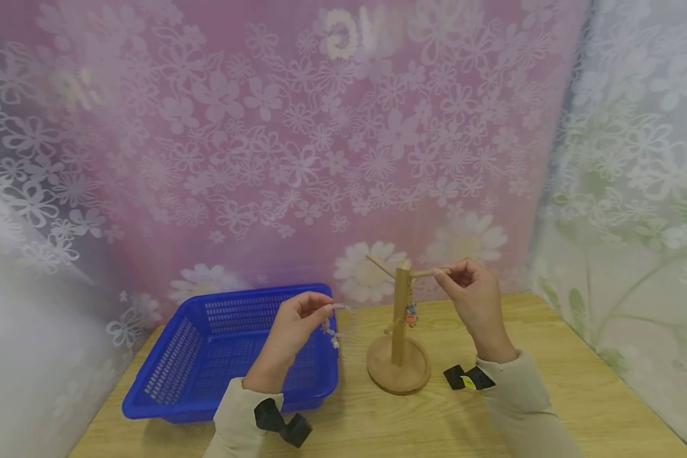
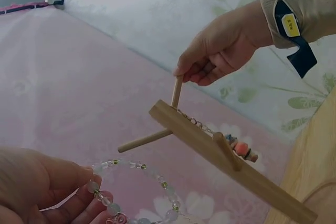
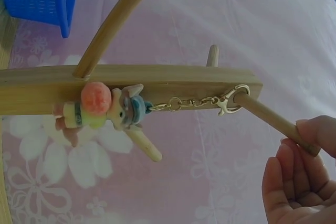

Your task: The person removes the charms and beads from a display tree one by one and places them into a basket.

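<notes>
A: What already hangs on the wooden stand?

B: 1 keychain, clipped on the peg the right hand pinches.

A: What remains?

B: The bead bracelet, pinched in the left hand over the blue basket, unhung.

- A pink curtain with white flowers hung behind the table.
- The flowers near the bottom of it were bigger, like daisies.
- On the right hung a pale curtain with white flowers and green stems.
- On the left the cloth looked grey and faded.
- The table was light wood with soft lines in it.
- The light was soft and even, with faint shadows on the table.
- Some blurry pale shapes showed through the pink curtain near the top.
</notes>
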A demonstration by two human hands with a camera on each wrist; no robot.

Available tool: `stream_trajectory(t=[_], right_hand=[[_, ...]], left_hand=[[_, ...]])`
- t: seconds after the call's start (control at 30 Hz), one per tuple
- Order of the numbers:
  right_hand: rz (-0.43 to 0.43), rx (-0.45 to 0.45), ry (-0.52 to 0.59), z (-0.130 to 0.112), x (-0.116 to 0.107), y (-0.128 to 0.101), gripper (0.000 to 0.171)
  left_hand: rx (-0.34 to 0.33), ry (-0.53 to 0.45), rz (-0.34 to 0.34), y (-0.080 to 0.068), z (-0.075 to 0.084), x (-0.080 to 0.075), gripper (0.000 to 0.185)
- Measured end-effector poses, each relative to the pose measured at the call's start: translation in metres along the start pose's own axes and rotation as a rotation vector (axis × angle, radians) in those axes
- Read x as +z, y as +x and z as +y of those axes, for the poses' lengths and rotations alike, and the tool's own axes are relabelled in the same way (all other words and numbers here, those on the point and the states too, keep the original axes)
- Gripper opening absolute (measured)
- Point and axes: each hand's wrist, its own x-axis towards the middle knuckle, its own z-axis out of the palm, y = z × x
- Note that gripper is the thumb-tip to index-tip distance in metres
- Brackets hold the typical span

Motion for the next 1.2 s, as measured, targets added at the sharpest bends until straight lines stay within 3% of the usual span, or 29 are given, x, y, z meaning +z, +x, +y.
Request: stream_trajectory(t=[0.37,0.63,0.8,1.07,1.2], right_hand=[[0.014,-0.019,-0.033,-0.002,0.0,-0.004,0.022],[-0.03,-0.086,0.002,0.002,-0.001,-0.005,0.019],[-0.112,-0.106,0.026,0.011,-0.006,-0.003,0.018],[-0.33,-0.063,-0.154,0.036,-0.008,0.006,0.025],[-0.367,-0.048,-0.195,0.051,-0.007,0.011,0.031]], left_hand=[[-0.028,0.044,0.067,0.004,-0.017,-0.028,0.016],[-0.034,0.092,0.106,0.004,-0.029,-0.044,0.017],[-0.068,0.132,0.12,0.004,-0.037,-0.052,0.017],[-0.096,0.162,0.119,0.007,-0.043,-0.065,0.017],[-0.121,0.18,0.101,0.007,-0.045,-0.07,0.016]])
